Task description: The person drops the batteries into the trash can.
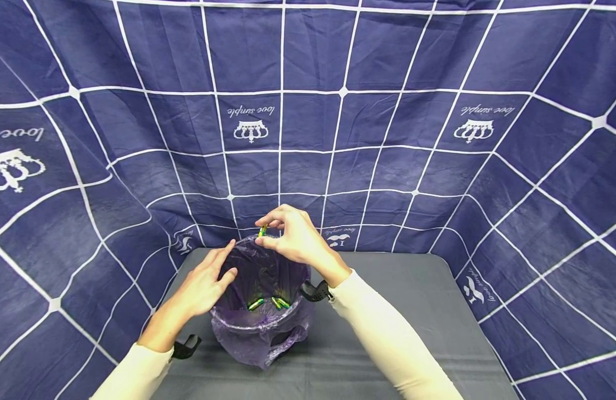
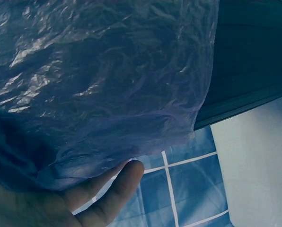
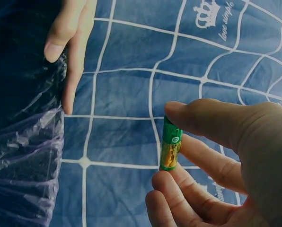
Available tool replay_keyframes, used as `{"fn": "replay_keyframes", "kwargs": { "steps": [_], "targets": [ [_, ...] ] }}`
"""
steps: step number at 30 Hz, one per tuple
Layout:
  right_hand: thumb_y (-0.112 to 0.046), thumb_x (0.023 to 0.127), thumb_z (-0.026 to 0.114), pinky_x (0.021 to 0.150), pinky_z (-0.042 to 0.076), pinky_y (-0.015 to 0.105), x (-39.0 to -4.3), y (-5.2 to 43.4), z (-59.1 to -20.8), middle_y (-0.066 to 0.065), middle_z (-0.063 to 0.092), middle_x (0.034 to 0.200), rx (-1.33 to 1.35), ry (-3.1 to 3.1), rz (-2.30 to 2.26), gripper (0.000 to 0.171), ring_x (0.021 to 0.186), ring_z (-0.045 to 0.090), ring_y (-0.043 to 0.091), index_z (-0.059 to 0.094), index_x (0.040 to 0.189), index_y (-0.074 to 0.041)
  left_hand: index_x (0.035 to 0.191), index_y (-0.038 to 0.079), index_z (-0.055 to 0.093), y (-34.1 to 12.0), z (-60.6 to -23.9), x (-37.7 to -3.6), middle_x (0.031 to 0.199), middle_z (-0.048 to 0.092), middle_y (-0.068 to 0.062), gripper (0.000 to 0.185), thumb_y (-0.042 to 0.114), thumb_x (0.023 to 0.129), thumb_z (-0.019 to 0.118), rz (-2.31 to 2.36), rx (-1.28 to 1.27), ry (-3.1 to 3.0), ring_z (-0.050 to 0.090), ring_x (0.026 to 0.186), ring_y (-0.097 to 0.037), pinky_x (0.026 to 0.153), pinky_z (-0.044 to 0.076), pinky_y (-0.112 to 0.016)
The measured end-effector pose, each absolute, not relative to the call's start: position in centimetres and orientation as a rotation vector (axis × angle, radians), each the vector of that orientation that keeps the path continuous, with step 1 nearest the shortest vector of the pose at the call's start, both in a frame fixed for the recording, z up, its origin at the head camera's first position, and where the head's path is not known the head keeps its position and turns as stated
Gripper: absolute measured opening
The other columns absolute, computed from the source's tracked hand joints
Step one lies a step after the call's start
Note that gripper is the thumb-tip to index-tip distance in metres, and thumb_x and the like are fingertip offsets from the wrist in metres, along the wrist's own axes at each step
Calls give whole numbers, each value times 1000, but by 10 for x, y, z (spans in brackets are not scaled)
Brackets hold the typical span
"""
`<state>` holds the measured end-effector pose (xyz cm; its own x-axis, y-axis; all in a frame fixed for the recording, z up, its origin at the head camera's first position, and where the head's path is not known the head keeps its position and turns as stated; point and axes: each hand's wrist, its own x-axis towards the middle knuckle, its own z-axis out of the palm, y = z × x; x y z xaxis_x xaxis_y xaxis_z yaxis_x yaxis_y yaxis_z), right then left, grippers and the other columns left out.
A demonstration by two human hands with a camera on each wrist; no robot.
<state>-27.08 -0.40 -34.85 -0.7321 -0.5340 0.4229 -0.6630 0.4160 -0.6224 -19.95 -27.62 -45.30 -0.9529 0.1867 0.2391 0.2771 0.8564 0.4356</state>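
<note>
While right hand (image 1: 299, 240) pinches battery (image 3: 170, 149) end to end between thumb and fingertips, left hand (image 1: 204, 283) rests flat on bag (image 1: 260, 328) rim; battery likely light, rigid, slippery.

Batteries (image 1: 268, 303) in bag: count and labels unclear.

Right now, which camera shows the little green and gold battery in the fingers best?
The right wrist view: the small green and gold battery fills it, pinched upright by the right hand. The head view shows only a tiny speck; the left wrist view shows none of it.
</note>
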Motion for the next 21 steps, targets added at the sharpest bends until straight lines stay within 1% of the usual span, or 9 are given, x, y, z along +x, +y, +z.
{"fn": "replay_keyframes", "kwargs": {
  "steps": [7, 11, 15, 18, 21],
  "targets": [
    [-23, 95, 98, 108, 68, 43, -272, -14, -347, 7, 81, 126, 1066, -2514, 1215, 32, 116, 84, 26, 90, 125, -13, 182, 9, 37, -275, -451, -200, 168, 57, -28, 72, 32, 118, 61, -702, -365, -2845, 67, 144, -60, 113, 55, -78],
    [-23, 95, 99, 110, 68, 42, -273, -16, -348, 7, 80, 129, 1063, -2532, 1227, 34, 120, 84, 28, 89, 127, -14, 183, 9, 36, -276, -452, -200, 168, 56, -29, 72, 32, 119, 61, -705, -360, -2848, 67, 144, -60, 114, 55, -78],
    [-28, 95, 100, 110, 67, 42, -273, -13, -351, 8, 79, 132, 1039, -2580, 1183, 38, 122, 83, 27, 89, 130, -16, 183, 9, 36, -275, -452, -200, 169, 56, -28, 72, 32, 119, 60, -708, -361, -2847, 67, 145, -60, 114, 55, -78],
    [-29, 96, 99, 109, 67, 46, -274, -8, -355, 12, 80, 132, 1034, -2586, 1165, 38, 122, 83, 30, 89, 130, -16, 183, 9, 37, -275, -452, -200, 169, 56, -29, 72, 31, 119, 61, -707, -365, -2844, 67, 145, -60, 114, 55, -78],
    [-27, 97, 97, 111, 67, 52, -275, -2, -360, 15, 81, 130, 1034, -2573, 1194, 36, 124, 83, 35, 89, 130, -15, 182, 9, 37, -275, -451, -200, 169, 56, -28, 72, 31, 119, 61, -706, -369, -2839, 66, 146, -60, 114, 55, -78]
  ]
}}
